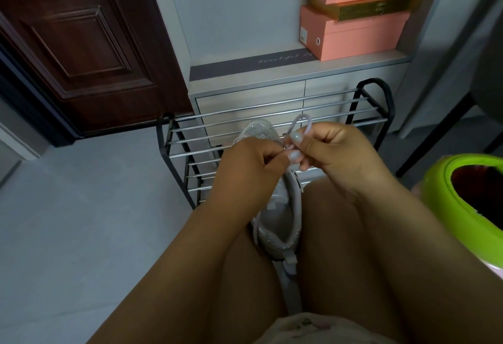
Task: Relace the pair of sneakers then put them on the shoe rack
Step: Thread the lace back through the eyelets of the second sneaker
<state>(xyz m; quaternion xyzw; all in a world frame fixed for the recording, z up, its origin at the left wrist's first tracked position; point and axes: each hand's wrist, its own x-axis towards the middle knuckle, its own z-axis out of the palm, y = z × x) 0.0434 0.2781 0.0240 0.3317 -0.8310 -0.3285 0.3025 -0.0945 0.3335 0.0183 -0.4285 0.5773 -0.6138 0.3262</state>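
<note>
I have one sneaker (275, 215) wedged between my knees, toe toward the rack (272, 131), and I am working its lace (300, 123) near the top of the tongue. My left hand (245, 169) pinches the lace low down, fingers curled; my right hand (334, 150) pinches it too and holds up a loop. I judge this shoe is close to laced, perhaps at the bow, though my hands hide the eyelets. Nothing sits on the rack yet, so shelving is left. I count one sneaker in view, the second unseen, one rack, two pink boxes (353, 36) and one green bin (462, 194).
</note>
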